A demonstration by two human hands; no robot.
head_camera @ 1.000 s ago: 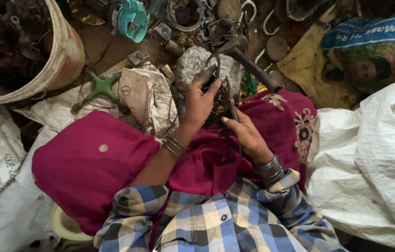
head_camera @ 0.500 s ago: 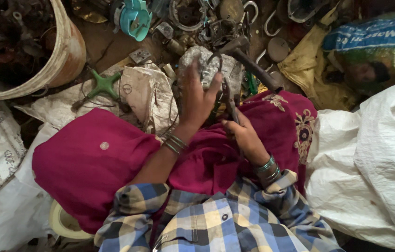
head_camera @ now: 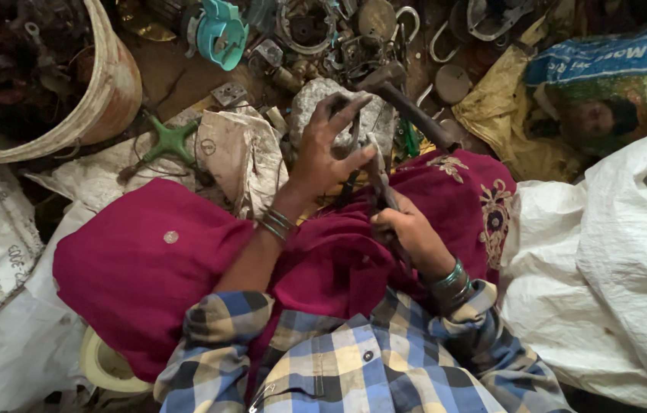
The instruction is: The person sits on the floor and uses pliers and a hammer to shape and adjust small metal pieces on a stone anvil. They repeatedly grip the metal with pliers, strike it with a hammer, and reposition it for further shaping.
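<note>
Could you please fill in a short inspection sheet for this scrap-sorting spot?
Surface: dirt floor under sacks and scrap.
Job's things: pliers against a metal piece on a grey stone.
Clutter: hammer, green star-shaped part, teal plastic part, hooks and rings.
Grippers: left hand spread on the piece; right hand closed on the pliers.
Cables: nothing seen.
Surroundings: tub of scrap, white sacks.

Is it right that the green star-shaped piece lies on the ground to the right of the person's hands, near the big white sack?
Not quite. The head view shows the green star-shaped piece on the ground to the left of the hands, near the round basket. The big white sack lies on the right.
</note>
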